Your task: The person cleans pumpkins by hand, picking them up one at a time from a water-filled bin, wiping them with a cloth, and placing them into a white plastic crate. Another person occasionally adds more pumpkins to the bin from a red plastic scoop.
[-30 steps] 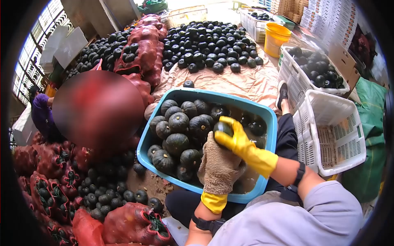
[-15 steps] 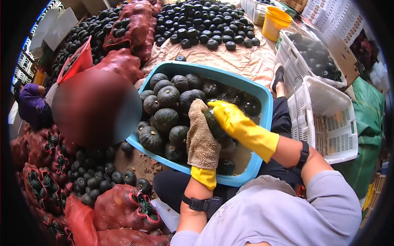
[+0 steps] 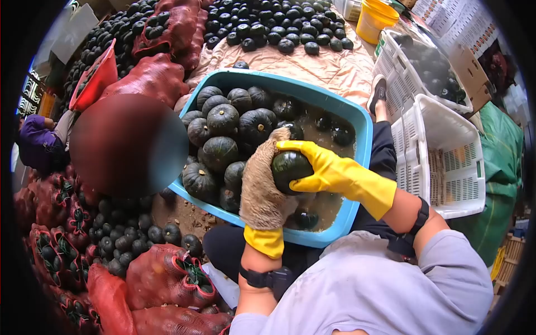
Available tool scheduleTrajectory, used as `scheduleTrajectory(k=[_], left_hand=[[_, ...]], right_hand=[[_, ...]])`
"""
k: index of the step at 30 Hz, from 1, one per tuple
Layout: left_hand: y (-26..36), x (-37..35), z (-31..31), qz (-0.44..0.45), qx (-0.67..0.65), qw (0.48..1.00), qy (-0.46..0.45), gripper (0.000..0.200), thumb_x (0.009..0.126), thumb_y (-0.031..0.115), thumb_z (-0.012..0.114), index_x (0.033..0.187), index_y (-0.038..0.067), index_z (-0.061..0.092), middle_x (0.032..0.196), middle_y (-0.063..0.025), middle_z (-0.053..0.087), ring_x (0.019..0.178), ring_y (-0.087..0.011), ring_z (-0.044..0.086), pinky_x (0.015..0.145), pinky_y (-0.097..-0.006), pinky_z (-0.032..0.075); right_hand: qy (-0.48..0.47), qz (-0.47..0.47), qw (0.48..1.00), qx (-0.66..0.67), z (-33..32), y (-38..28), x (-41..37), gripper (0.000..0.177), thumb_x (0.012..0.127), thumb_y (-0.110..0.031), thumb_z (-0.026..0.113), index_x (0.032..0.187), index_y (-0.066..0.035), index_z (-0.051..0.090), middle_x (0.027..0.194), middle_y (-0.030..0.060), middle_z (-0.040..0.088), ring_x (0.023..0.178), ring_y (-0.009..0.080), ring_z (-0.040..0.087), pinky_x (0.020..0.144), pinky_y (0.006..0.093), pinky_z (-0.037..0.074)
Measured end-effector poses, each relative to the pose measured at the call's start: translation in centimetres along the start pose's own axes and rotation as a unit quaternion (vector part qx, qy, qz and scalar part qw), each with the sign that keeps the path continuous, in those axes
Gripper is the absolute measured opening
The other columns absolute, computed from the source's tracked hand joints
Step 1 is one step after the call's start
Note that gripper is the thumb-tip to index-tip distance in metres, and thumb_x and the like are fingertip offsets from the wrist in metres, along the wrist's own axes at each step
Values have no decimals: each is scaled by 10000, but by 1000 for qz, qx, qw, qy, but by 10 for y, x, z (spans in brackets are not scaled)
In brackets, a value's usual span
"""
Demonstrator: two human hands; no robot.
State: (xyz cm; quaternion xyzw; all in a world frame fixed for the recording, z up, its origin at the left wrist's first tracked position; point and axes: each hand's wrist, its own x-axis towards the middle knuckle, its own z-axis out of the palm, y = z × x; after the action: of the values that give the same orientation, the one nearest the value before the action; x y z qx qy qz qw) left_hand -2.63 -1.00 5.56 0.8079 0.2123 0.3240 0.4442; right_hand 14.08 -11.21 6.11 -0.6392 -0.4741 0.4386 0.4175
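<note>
Over a blue tub [image 3: 362, 167] of murky water, my right hand [image 3: 329, 173], in a yellow rubber glove, grips a dark green pumpkin [image 3: 290, 167] with thumb and fingers spread around its side. My left hand [image 3: 265, 184] is covered by a brown cloth mitt worn over a yellow glove. The mitt presses against the left side of the same pumpkin; the fingers inside it are hidden. Many wet pumpkins [image 3: 223, 119] are piled in the tub's left part, and a few others lie in the water at the right.
White crates [image 3: 455, 162] stand at the right, one holding pumpkins. A yellow bucket [image 3: 375, 22] is at the back. Pumpkins cover a sheet [image 3: 312, 72] beyond the tub. Red mesh sacks [image 3: 162, 279] lie at the left, where a person in purple [image 3: 40, 139] sits.
The pumpkin between my hands has turned and now shows more of its rounded side. Both hands have shifted slightly toward me, and my right hand's thumb has come round the pumpkin's lower edge.
</note>
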Motion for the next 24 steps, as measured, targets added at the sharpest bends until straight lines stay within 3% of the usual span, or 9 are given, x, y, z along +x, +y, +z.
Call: scheduleTrajectory(k=[4, 5, 9, 10, 13, 16, 18, 21, 24], left_hand=[[-47, -12, 28, 81, 198, 973, 90, 886, 573, 225, 997, 1358, 76, 614, 1291, -147, 664, 1227, -365, 660, 1071, -415, 529], [-47, -10, 39, -90, 84, 989, 85, 873, 606, 188, 971, 1388, 64, 603, 1300, -162, 665, 1221, -389, 659, 1077, -418, 527], [-19, -7, 21, 18, 59, 996, 59, 954, 527, 111, 978, 1394, 40, 587, 1279, -162, 693, 1214, -341, 677, 1064, -389, 529], [-16, -4, 12, 34, 47, 998, 32, 974, 502, 96, 982, 1389, 34, 585, 1271, -160, 700, 1209, -326, 682, 1058, -380, 530], [-12, 1, 4, -55, -42, 998, -7, 762, 500, 163, 1007, 1167, 63, 653, 1070, -100, 752, 994, -251, 728, 958, -342, 561], [-15, 2, 37, -35, 27, 989, 139, 678, 587, 117, 946, 1211, 76, 686, 1042, -133, 772, 959, -337, 755, 914, -387, 584], [-11, -5, 34, -51, 61, 992, 95, 824, 549, 113, 965, 1310, 63, 651, 1121, -169, 751, 1043, -362, 737, 955, -408, 574], [-16, -8, 20, 21, 99, 994, 51, 925, 512, 140, 981, 1358, 54, 615, 1201, -183, 715, 1119, -379, 705, 992, -411, 560], [-17, -5, 13, 69, 85, 993, 44, 860, 576, 194, 952, 1347, 70, 590, 1219, -152, 696, 1134, -370, 690, 1005, -386, 553]], right_hand=[[54, 34, 934, 352, 23, 39, 17, 746, 914, -241, 857, 1560, -135, 499, 1380, 41, 641, 1281, 151, 594, 1090, 334, 506], [123, 44, 917, 376, 36, 49, 18, 745, 919, -265, 857, 1556, -124, 498, 1378, 39, 641, 1282, 149, 591, 1090, 336, 505], [95, -167, 975, -110, 13, 40, 2, 733, 893, -115, 852, 1543, -141, 514, 1449, 64, 610, 1335, 192, 580, 1151, 377, 474], [48, -51, 985, -154, 9, 7, -7, 724, 885, -92, 834, 1538, -141, 525, 1448, 59, 616, 1341, 192, 585, 1159, 384, 474], [2, 74, 960, 269, 11, 21, -1, 722, 888, -135, 855, 1537, -158, 539, 1443, 54, 621, 1306, 191, 612, 1142, 388, 496], [176, 89, 893, 405, 39, 29, 8, 674, 929, -239, 867, 1508, -133, 538, 1373, 46, 642, 1229, 177, 630, 1075, 367, 532], [256, -28, 945, 202, 49, 81, 17, 700, 900, -244, 890, 1488, -78, 547, 1390, 104, 634, 1261, 234, 624, 1095, 394, 517], [118, -114, 972, -166, 21, 43, -4, 806, 823, -215, 919, 1510, -71, 524, 1407, 190, 609, 1318, 325, 606, 1138, 434, 486], [128, -73, 976, 160, 29, 33, 3, 738, 882, -249, 896, 1508, -100, 536, 1405, 121, 613, 1304, 233, 596, 1139, 400, 474]])
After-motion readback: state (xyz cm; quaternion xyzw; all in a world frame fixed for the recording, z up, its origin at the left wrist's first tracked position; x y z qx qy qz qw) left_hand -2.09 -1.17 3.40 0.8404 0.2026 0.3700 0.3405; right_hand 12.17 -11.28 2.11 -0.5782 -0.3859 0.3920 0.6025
